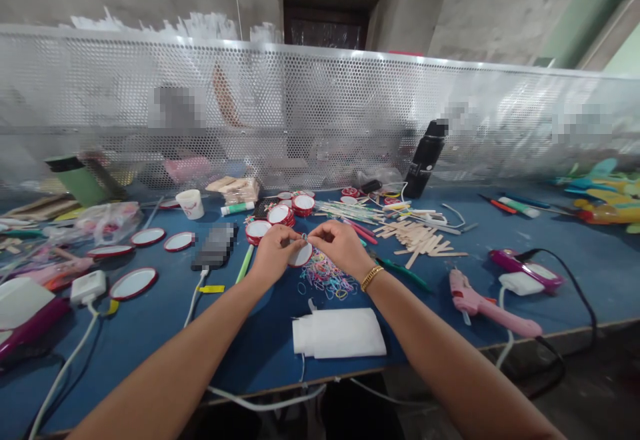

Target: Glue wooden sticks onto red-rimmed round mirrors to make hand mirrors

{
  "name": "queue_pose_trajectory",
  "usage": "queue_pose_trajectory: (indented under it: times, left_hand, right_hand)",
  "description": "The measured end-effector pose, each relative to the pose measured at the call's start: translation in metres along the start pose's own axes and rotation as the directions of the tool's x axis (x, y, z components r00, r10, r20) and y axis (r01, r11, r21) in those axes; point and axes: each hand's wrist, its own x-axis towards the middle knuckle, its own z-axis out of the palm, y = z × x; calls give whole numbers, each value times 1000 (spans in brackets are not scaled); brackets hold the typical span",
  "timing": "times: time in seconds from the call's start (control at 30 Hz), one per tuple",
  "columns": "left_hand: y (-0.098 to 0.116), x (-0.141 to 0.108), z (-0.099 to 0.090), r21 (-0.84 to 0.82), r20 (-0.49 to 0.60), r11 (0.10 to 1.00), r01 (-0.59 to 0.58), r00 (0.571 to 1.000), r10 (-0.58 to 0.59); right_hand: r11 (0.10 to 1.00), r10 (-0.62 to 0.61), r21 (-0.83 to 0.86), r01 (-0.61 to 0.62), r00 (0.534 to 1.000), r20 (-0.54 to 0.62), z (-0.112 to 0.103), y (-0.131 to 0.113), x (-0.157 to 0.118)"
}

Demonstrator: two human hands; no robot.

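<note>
Near the middle of the blue table, my left hand point(276, 251) pinches the edge of a white disc with a red rim point(301, 254). My right hand point(340, 245) is closed at the disc's upper edge, its fingertips on something small and thin, perhaps a rubber band, too small to make out. Beneath and beside the disc lies a pile of coloured rubber bands point(327, 277). Stacks of red-rimmed discs point(281, 215) stand just behind my hands. A folded white cloth-like bundle point(345, 333) lies at the near edge.
Left are a phone point(215, 247), a paper cup point(191, 205) and loose discs point(133, 283). Right are wooden sticks point(420, 239), a pink glue gun point(487, 308) with a cable and a black bottle point(425, 160). A perforated metal screen point(300, 107) spans the back.
</note>
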Motion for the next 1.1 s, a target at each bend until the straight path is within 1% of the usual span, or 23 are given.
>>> queue_pose_trajectory:
  times: [0.1,0.2,0.47,0.6,0.77,0.93,1.1]
  left_hand:
    - [-1,0,0,14,-3,1000,-6,1000,6]
    - [-3,0,0,34,7,999,-20,1000,20]
    - [-2,-1,0,96,62,991,-89,995,83]
    - [-1,-1,-1,107,67,991,-82,995,75]
    - [0,-1,-2,103,67,992,-66,996,59]
    - [0,-1,-1,112,75,991,-74,995,66]
    - [0,-2,-1,110,86,991,-77,994,68]
  right_hand:
    - [995,-56,-89,55,998,-14,0,-1,-1]
    - [991,-66,-118,64,998,-14,-1,-1,-1]
    - [988,-71,-138,71,997,3,-2,-6,-1]
    - [986,-74,-148,73,997,0,-2,-8,-1]
    - [990,-43,-137,41,999,-7,-2,-8,-1]
    - [993,-47,-108,49,999,16,-1,-6,-1]
    - [991,-51,-126,54,998,25,-1,-4,-1]
